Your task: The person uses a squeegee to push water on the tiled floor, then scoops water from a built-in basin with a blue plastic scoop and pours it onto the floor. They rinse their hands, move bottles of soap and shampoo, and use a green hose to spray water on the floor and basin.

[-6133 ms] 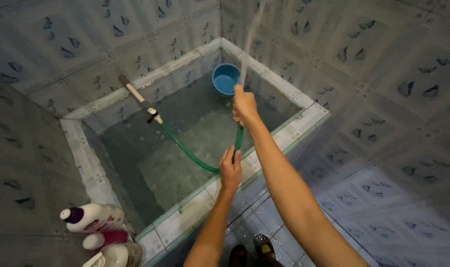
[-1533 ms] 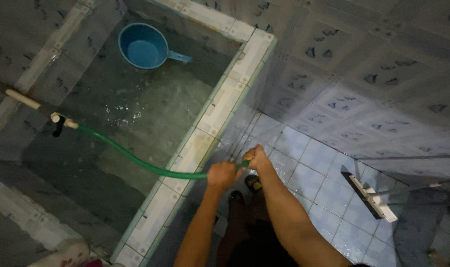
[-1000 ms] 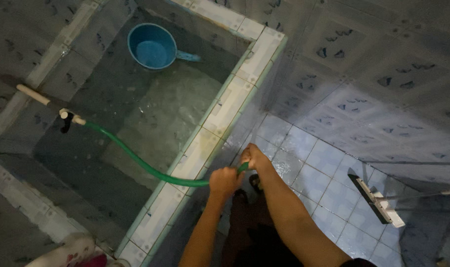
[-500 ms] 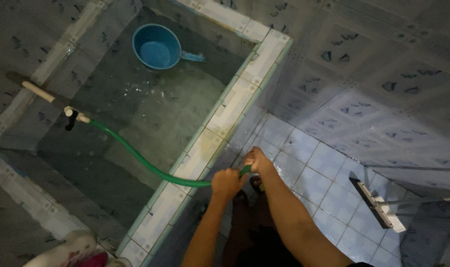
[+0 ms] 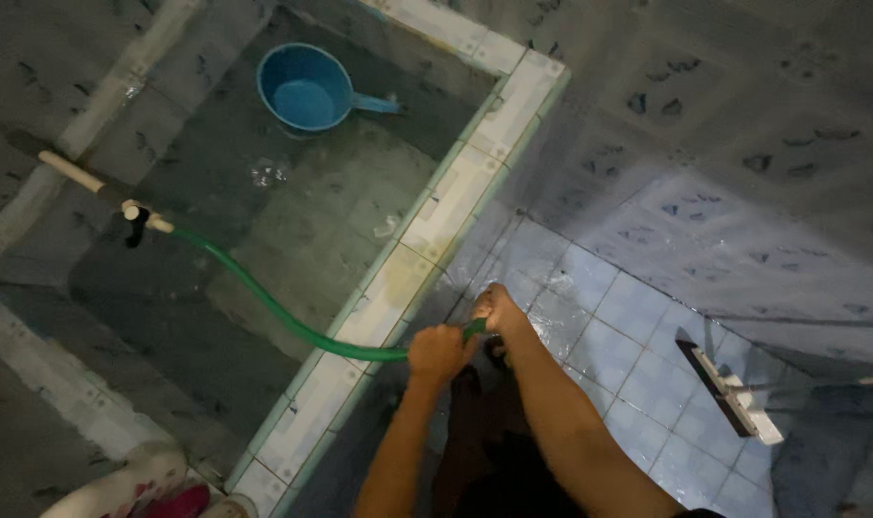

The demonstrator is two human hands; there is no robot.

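A green hose (image 5: pixel 264 297) runs from a white tap pipe (image 5: pixel 91 184) on the left wall, across the tiled water tank, over its rim (image 5: pixel 427 216) to my hands. My left hand (image 5: pixel 436 353) grips the hose just outside the rim. My right hand (image 5: pixel 496 307) is closed on the hose's end, low over the wet blue floor tiles (image 5: pixel 619 317), close to the tank's outer wall. A blue dipper (image 5: pixel 307 91) floats in the tank water.
A floor squeegee (image 5: pixel 729 391) lies on the tiles at the right, its handle running off right. Bottles (image 5: pixel 139 489) stand at the tank's near left corner. Patterned tiled walls close in the right and far sides. My feet are below my hands.
Six seconds ago my right hand held the hose end up, spraying the wall. Since then both hands have come down outside the tank, and over the last second they have barely shifted.
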